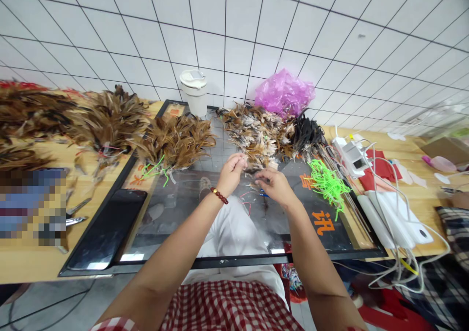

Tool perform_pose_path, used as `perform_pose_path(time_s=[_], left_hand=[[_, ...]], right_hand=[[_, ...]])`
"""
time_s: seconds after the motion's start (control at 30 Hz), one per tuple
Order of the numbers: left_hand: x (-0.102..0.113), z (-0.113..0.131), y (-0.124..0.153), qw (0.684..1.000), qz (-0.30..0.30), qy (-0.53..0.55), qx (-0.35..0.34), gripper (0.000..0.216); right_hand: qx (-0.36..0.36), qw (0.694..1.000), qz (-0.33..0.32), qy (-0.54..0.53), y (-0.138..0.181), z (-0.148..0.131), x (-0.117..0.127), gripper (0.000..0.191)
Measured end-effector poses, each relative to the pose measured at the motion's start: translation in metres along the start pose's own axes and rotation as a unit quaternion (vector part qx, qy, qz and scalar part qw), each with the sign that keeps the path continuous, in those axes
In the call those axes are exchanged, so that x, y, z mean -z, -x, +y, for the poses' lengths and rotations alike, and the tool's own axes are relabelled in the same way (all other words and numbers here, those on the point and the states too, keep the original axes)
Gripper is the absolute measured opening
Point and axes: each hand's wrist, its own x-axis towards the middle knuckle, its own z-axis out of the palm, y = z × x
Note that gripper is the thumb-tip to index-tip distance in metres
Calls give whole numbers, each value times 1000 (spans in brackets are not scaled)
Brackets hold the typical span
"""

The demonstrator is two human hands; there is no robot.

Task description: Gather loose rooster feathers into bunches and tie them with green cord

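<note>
My left hand (233, 173), with a beaded bracelet (219, 195) at the wrist, is closed in a pinch over the glass-topped panel. What its fingertips hold is too small to make out. Just to its right, my right hand (274, 187) has its fingers curled in, and anything in them is hidden. Small feather bits lie between the hands. A blue bit (263, 193) shows under the right fingers, and a thin red string (249, 208) lies nearby. Beyond both hands spreads a pile of mottled feathers (252, 133). Brown feather bundles (179, 140) lie to the left.
Bright green ties (328, 182) and black strips (308, 133) lie right. A lidded white cup (195, 96) and pink plastic bag (284, 94) stand by the tiled wall. A phone (108, 228) rests left; white chargers and cables (392, 216) sit right, near another person's plaid sleeve (454, 228).
</note>
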Motion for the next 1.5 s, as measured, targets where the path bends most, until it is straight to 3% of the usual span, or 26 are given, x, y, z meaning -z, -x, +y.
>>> perform_pose_path(time_s=[0.1,0.27,0.33,0.43,0.53,0.67,0.83,1.03,1.3,1.5], left_hand=[[2,-2,-2,1000,24,16,9,26],[2,-3,-1,997,41,29,53,24],[1,-3,1,996,37,42,64,23],[-6,-3,3,992,36,82,84,23],[-14,-5,8,987,41,113,106,23],[-23,-7,15,987,33,108,110,23],[-29,-6,22,992,39,72,101,25],[-33,-5,26,992,52,53,102,24],[-36,-5,25,983,37,135,122,22],[-32,0,23,986,43,103,122,21]], right_hand=[[-8,996,-63,56,2,-6,-3,11],[-29,986,-65,154,1,-18,-7,8],[-35,994,-25,98,0,-18,-9,9],[-90,990,69,-86,-3,-17,-13,15],[-151,946,121,-260,-6,-21,-20,23],[-171,900,148,-372,-9,-31,-27,26],[-199,876,171,-405,-10,-36,-29,25],[-218,876,183,-391,-8,-35,-31,26],[-231,850,199,-429,-10,-31,-35,31],[-187,867,207,-413,-8,-34,-30,34]])
